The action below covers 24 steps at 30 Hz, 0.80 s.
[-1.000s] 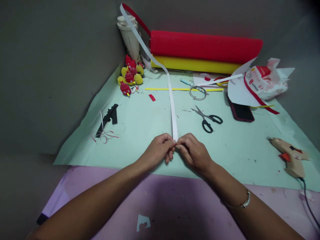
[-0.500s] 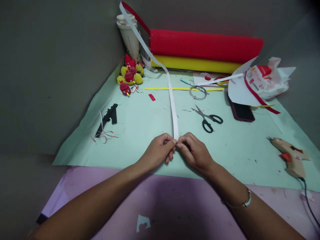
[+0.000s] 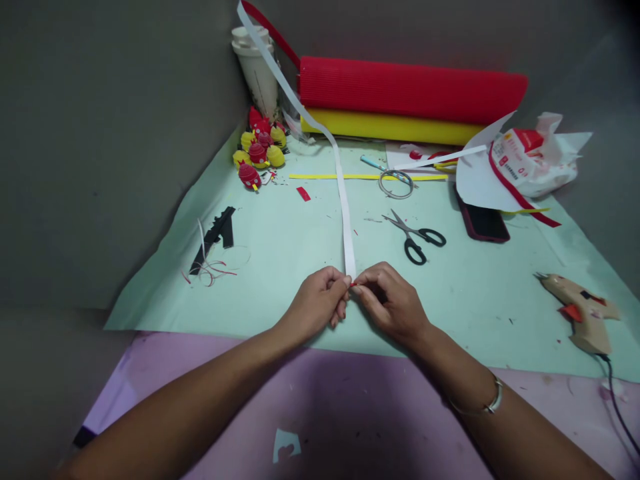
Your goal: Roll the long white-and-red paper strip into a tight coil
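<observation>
The left grip and right grip are bare hands, and the left forearm and right forearm behind them are bare too. Well behind the right grip, a slim silver-coloured bangle rings the forearm. It looks broader and shinier along its outer side; its finer details are too small to tell.

Grey walls | dim light | purple tabletop | pale green cover
</observation>
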### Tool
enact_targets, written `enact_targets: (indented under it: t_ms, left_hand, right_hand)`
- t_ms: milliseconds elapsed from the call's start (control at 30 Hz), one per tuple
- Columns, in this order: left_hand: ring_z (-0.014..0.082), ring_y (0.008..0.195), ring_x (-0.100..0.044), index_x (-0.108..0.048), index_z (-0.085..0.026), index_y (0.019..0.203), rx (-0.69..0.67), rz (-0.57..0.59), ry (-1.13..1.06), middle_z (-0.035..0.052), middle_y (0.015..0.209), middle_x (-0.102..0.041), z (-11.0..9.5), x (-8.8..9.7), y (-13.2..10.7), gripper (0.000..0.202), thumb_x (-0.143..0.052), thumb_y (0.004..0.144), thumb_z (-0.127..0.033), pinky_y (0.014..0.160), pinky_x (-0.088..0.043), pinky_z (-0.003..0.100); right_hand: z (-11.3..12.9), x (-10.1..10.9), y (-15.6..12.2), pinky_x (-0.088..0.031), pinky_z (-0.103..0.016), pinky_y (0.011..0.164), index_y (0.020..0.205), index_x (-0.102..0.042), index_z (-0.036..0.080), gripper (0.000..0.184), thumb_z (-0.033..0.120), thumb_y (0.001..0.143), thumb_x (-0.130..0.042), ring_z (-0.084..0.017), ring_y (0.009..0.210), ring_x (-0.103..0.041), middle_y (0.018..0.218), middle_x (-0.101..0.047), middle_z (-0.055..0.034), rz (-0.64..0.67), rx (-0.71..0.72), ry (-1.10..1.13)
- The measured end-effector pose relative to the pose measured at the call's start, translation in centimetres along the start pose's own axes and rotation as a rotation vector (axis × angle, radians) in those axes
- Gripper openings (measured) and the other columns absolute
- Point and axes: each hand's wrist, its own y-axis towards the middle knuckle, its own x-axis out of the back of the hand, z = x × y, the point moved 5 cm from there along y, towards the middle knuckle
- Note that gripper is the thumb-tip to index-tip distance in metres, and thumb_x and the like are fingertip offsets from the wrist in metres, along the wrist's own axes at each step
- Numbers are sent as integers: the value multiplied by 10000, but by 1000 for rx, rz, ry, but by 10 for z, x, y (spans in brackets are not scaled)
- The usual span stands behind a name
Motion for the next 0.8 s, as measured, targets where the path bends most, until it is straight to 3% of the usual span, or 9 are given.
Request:
enact_targets:
  t_ms: [267,800]
  left_hand:
    - [76,356,-416,-468,-194,687,46,19,-36,-38,471,-521,-2,0,-1,266,-479,913,-335,390,-332,210]
    - [72,368,-425,-458,-199,744,9,28,28,-63,497,-514,-4,0,-1,216,-502,905,-337,408,-352,209]
  right_hand:
    - [1,-2,-3,-462,-282,633,931,-569,217,87,146,904,-527,-163,782,-571,810,-606,-32,18,72,-85]
    - [-6,-5,-5,-453,-285,647,954,-560,219,65,223,926,-502,-163,777,-571,849,-595,-34,83,-21,-57]
